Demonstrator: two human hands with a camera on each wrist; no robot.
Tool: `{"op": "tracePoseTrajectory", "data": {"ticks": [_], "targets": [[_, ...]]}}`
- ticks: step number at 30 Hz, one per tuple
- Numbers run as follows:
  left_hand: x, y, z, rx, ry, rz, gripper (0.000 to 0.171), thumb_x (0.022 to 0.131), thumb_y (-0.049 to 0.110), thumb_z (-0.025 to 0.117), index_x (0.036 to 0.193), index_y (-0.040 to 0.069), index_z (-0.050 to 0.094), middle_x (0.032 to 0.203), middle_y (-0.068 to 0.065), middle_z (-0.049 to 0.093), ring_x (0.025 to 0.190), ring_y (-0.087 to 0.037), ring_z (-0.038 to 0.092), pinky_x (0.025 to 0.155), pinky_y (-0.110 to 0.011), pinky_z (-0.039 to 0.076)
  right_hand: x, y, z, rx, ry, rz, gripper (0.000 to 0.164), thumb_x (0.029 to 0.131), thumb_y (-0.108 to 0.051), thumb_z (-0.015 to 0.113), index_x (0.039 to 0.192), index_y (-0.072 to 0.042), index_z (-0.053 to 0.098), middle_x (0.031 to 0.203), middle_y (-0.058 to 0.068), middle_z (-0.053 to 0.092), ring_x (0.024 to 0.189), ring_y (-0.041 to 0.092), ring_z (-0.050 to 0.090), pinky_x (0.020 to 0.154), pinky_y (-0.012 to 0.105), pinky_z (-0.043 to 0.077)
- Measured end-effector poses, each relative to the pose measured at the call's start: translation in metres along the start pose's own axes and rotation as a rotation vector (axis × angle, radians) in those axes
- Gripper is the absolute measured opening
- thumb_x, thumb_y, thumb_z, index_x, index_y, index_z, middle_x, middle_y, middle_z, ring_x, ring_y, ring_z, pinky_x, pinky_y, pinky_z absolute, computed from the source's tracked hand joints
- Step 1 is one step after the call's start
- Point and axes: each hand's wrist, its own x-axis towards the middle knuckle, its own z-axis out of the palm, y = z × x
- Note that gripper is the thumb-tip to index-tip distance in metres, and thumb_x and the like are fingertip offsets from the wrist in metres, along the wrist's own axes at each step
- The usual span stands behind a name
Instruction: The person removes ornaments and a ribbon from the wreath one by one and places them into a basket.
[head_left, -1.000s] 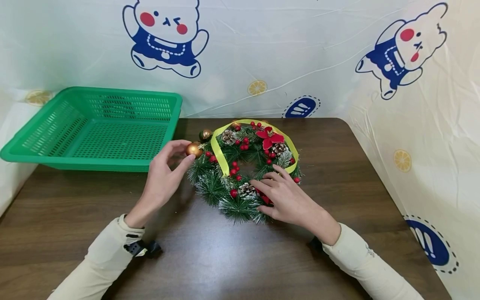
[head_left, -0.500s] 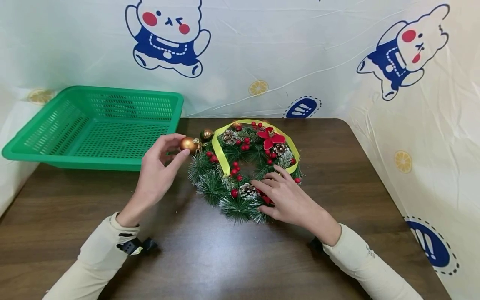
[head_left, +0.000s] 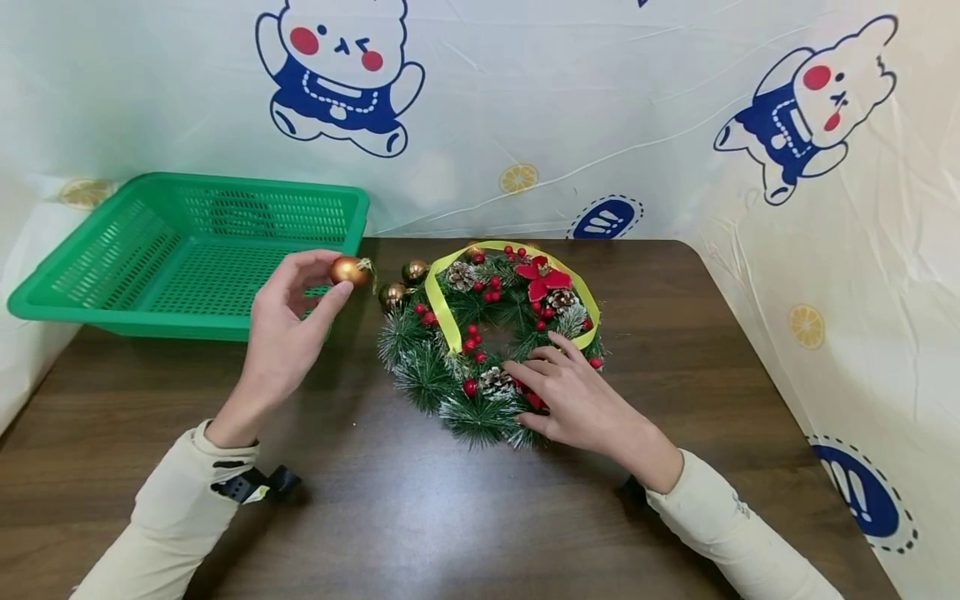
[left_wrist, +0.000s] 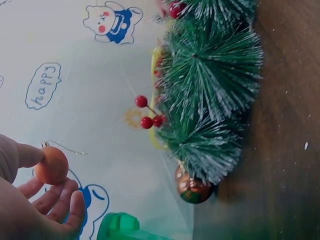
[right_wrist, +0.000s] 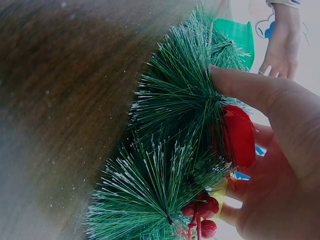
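Note:
A gold ball ornament [head_left: 349, 271] with a thin looped string is pinched between thumb and fingers of my left hand [head_left: 288, 321], held up near the basket's right side. In the left wrist view the ball [left_wrist: 52, 165] looks orange, its string trailing right. The green wreath [head_left: 423, 379] lies on the table, dressed with red berries, pinecones, red flowers and a yellow ribbon [head_left: 442, 312]. Two more gold balls sit by its left edge, one ball [head_left: 392, 296] nearer me, another ball [head_left: 415, 271] behind. My right hand [head_left: 573, 396] rests on the wreath's near right part, fingers spread over a red flower [right_wrist: 239, 135].
A green perforated basket [head_left: 150, 318] stands at the back left of the brown wooden table [head_left: 420, 517]. A white sheet [head_left: 480, 100] printed with cartoon bears hangs behind and along the right side.
My left hand has drawn the gold ball away from the wreath, left and up toward the basket, uncovering another ball at the wreath's edge. The right hand stays on the wreath.

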Motion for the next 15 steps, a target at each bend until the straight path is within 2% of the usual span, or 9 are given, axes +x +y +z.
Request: {"op": "tracePoseTrajectory", "data": {"ticks": [15], "targets": [[0.01,-0.003,-0.024,-0.031,0.053,0.02,0.037,0.094,0.005,0.067,0.131,0.003,0.059,0.123,-0.004,0.064,0.106,-0.017,0.06,0.086,-0.016,0.052,0.0,0.0,0.001,-0.002,0.001,0.0,0.064,0.081,-0.042,0.082,0.133,-0.011,0.063,0.12,0.007,0.07,0.117,0.027,0.058,0.119,0.055,0.021]]}}
